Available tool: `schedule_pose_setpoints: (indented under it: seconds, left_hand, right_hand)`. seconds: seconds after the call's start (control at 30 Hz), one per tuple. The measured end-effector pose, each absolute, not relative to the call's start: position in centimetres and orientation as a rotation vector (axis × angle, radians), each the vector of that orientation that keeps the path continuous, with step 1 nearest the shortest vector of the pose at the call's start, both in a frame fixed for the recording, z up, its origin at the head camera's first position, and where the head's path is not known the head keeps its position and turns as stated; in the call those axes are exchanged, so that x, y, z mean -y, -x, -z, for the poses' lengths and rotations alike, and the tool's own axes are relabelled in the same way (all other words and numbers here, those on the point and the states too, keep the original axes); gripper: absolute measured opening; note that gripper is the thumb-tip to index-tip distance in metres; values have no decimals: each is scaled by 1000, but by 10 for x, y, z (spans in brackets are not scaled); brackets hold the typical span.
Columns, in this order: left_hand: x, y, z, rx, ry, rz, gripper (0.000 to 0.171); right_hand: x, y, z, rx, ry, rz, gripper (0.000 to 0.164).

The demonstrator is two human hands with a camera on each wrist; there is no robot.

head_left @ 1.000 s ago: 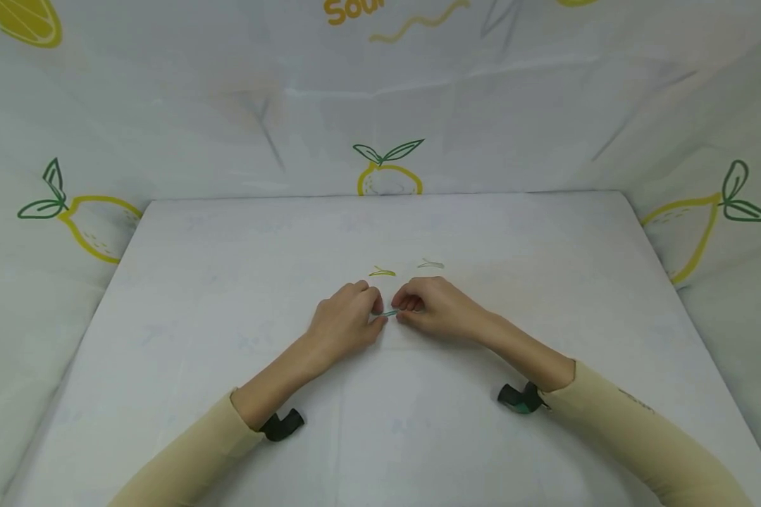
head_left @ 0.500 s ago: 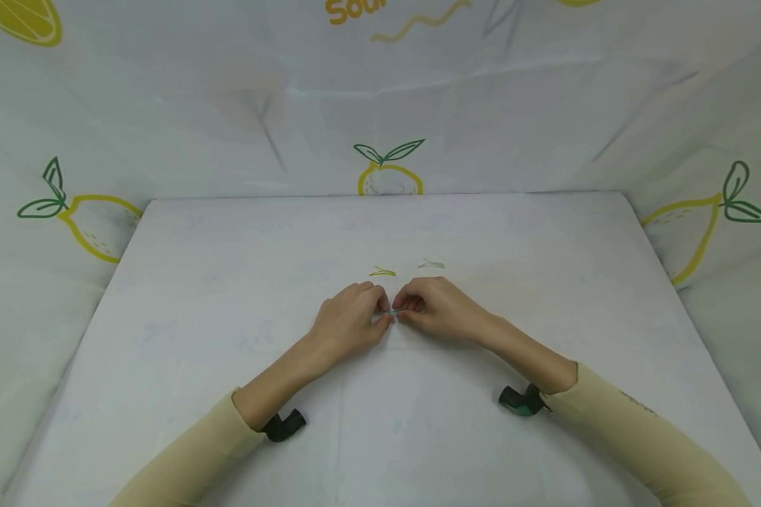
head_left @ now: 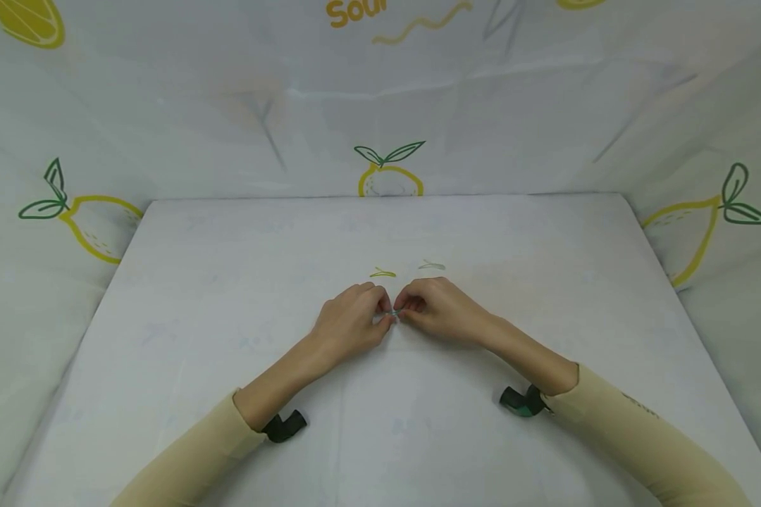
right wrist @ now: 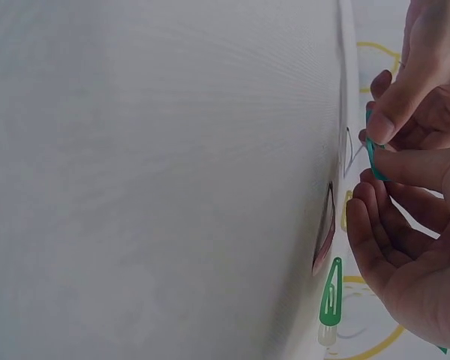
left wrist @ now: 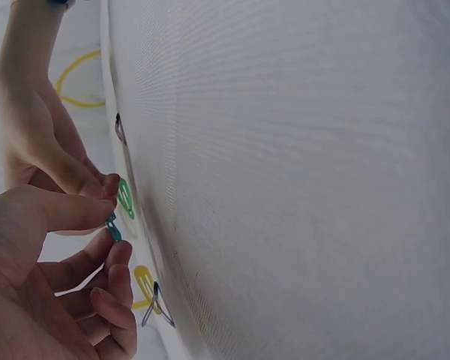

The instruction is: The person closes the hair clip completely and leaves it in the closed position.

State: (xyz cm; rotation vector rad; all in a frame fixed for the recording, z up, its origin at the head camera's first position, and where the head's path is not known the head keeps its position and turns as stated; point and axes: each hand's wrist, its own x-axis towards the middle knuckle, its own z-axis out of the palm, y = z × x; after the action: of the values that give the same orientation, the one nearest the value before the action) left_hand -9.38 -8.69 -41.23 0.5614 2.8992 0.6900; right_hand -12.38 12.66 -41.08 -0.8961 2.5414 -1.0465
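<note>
Teal colours the slim hair clip (right wrist: 373, 160) that we see best in the right wrist view, where its narrow, flat body runs nearly upright in the picture, bridging the two hands. Much of its middle is covered, so we cannot make out its whole outline. The left hand (right wrist: 427, 86), uppermost there, has its thumb pressed over the clip; the right hand (right wrist: 420, 277) pinches the lower part with its thumb, its other fingers bent beneath. Beyond them we notice a green clip (right wrist: 331, 292), tapered and slotted, and a sliver of a yellow clip (right wrist: 346, 210).

From the left wrist view, we get only a short teal piece between the left thumb and fingertips, darker here, with a small rounded end showing below. The right hand's fingertips meet the left thumb close to the other end, which is hidden from us. Both the green and the yellow clips appear behind, to either side of the grip.

From the head view, we find the hair clip shrunk to a tiny greenish streak between the two pinching hands, around the middle of the white table (head_left: 380, 436); we cannot tell whether it touches the surface. Farther back lies the yellow clip, with a pale, greyish-green one to its right.
</note>
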Motion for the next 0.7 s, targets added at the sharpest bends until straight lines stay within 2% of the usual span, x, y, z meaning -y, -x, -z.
schedule_pose_setpoints:
  seconds: [0.7]
  left_hand:
    - [82,95,413,-2859,-564,-739,12]
  right_hand:
    - [-130,125,407,-2587,889,1008,12]
